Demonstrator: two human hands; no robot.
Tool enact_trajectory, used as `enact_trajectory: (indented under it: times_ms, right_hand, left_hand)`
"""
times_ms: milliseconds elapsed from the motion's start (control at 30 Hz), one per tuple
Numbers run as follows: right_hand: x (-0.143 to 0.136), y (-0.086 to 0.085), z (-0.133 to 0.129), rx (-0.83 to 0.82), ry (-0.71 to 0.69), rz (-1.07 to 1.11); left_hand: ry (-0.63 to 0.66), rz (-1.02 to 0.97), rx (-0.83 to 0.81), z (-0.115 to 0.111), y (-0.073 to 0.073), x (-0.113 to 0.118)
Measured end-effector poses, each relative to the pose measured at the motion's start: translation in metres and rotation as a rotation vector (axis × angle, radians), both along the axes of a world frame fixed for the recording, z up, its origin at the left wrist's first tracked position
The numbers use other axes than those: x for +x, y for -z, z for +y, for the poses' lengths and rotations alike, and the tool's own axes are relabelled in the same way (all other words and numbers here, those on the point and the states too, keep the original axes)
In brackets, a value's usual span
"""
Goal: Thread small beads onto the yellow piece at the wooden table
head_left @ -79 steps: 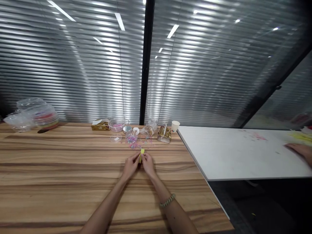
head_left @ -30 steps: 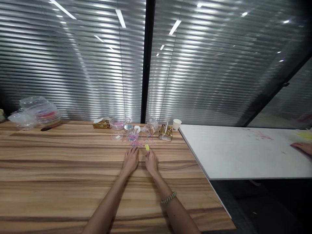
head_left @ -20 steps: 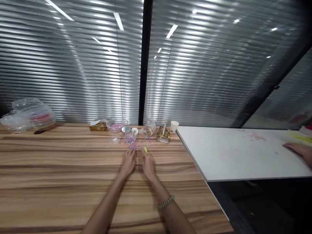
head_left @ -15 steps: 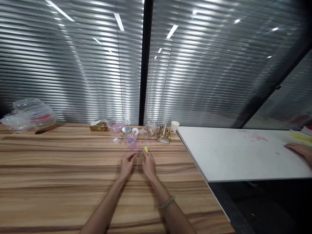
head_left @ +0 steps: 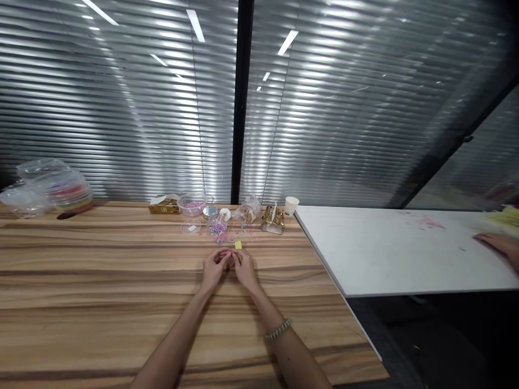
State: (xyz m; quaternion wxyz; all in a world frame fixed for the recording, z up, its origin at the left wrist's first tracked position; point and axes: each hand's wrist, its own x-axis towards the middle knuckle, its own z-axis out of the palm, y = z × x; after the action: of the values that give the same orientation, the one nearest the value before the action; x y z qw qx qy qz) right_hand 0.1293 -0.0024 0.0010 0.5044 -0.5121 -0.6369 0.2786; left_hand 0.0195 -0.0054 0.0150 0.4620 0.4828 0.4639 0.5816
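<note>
My left hand [head_left: 214, 267] is closed in a pinch above the wooden table [head_left: 101, 302]. What its fingers hold is too small to make out. My right hand [head_left: 245, 271] meets it fingertip to fingertip, closed on a small yellow piece [head_left: 238, 245] that sticks out beyond its fingers. Just past both hands lies a scatter of tiny pink and bluish bits [head_left: 237, 235]. Behind it are a clear bag of purple and pink pieces [head_left: 217, 227] and a round clear lid [head_left: 190, 227].
Along the back edge stand a gold tissue box [head_left: 165, 205], a clear tub [head_left: 193, 205], crumpled plastic [head_left: 249, 208], a gold packet [head_left: 273, 220] and a paper cup [head_left: 291, 206]. Stacked plastic containers [head_left: 71, 192] sit far left. Another person's hand [head_left: 497, 244] rests on the white table [head_left: 381, 259].
My two hands have come together from a small gap, fingertips now meeting. The yellow piece has shifted slightly left and turned with my right hand.
</note>
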Motion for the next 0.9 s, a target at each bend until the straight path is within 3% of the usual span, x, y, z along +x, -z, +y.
enact_trajectory:
  times_ms: [200, 367, 700, 800, 900]
  right_hand:
    - [0.002, 0.002, 0.000, -0.065, 0.096, -0.056]
    - [0.006, 0.002, 0.001, -0.011, 0.165, -0.080]
    - [0.013, -0.005, -0.002, 0.085, 0.195, -0.099]
    - [0.012, -0.008, -0.003, 0.119, 0.096, -0.113]
    - [0.011, -0.010, -0.004, 0.150, -0.039, -0.149]
  left_hand:
    - [0.141, 0.104, 0.032, -0.002, 0.001, 0.001]
    - [0.331, 0.154, 0.034, -0.002, 0.002, -0.005]
    - [0.545, 0.379, -0.035, -0.005, -0.017, -0.015]
    - [0.540, 0.431, -0.032, -0.005, -0.018, -0.022]
    - [0.411, 0.481, -0.027, -0.004, -0.018, -0.031]
